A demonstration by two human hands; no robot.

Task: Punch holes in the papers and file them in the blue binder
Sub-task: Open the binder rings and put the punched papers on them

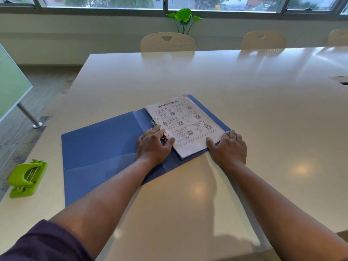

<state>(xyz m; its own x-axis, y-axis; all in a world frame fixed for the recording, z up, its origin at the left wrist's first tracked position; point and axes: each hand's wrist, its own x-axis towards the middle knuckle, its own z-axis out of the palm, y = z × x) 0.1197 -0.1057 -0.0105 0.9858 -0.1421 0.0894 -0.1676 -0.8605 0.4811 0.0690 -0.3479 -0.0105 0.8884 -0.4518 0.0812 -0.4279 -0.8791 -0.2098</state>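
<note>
The blue binder [98, 144] lies open on the white table. A stack of printed papers [185, 123] sits on its right half, threaded on the metal rings [154, 121]. My left hand [153, 146] rests at the nearer ring, with its fingers around the ring mechanism and its thumb on the paper's edge. My right hand [228, 146] lies flat at the stack's near right corner, thumb on the paper and fingers over the binder's edge. The green hole punch [26, 178] stands at the table's left edge, far from both hands.
The white table [244, 95] stretches far back and to the right. Cream chairs [167, 42] stand along its far side under the window, with a green plant [183, 18] behind. A cable slot [340, 81] sits at the right edge.
</note>
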